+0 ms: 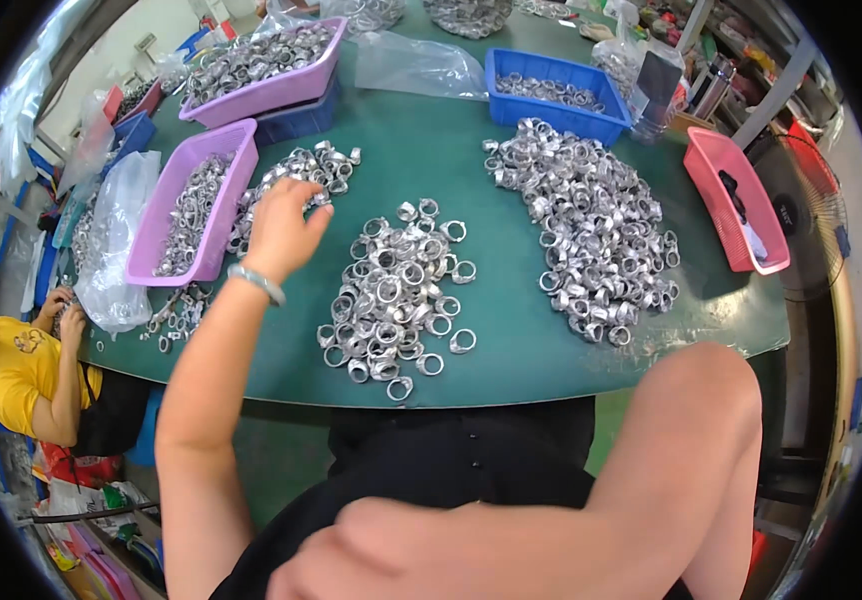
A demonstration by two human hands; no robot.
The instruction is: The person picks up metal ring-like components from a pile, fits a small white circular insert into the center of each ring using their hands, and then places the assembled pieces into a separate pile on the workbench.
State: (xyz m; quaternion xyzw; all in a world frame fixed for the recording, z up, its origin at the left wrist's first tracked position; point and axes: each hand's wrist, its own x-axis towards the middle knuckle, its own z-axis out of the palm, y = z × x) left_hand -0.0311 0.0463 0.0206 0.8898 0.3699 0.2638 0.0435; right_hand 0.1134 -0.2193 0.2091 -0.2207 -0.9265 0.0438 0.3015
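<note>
My left hand [286, 228], a bangle on its wrist, reaches over a small pile of silvery metal rings [326, 165] at the far left of the green table. Its thumb stands apart from the fingers, whose tips dip among the rings. Closer to me, in the middle, lies a second heap of metal rings [391, 290]. A larger heap of the same rings [601, 225] spreads to the right. My right arm is bent, its elbow over the table's front edge. Against my dark clothes, my right hand [361, 550] is blurred, with its fingers mostly hidden.
Purple baskets [248, 205] of rings stand left, one stacked on a blue bin. A blue bin [611, 120] with rings sits at the back, and a pink basket [701, 165] at right beside a fan [801, 210]. A person in yellow [31, 375] handles small parts at far left.
</note>
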